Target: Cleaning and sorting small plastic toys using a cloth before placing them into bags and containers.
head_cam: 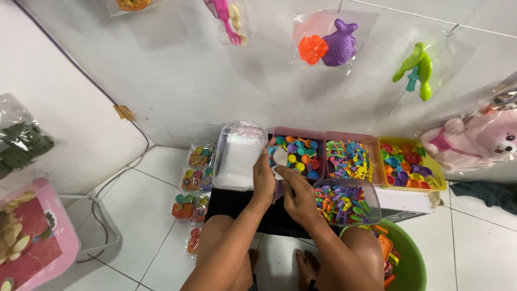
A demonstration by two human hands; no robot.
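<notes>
— Both hands meet on that small clear bag [279,158]: the left hand [264,180] pinches its edge, the right hand [298,193] pinches it from below, over the pink bin [318,134].

— Biggest things around?

— The pink plush in wrap [474,141], then the green tub [414,264], the stack of clear bags [238,156], the yellow bin [437,175].

— Smaller?

— Sealed packets of coloured toys on the floor [191,180], and hanging packets: purple mould [339,43], green toy [417,70].

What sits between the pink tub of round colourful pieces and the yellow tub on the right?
In the head view, another pink tub, packed with small multicoloured plastic toy pieces, sits between the pink tub of round pieces and the yellow tub, with all three side by side.
</notes>
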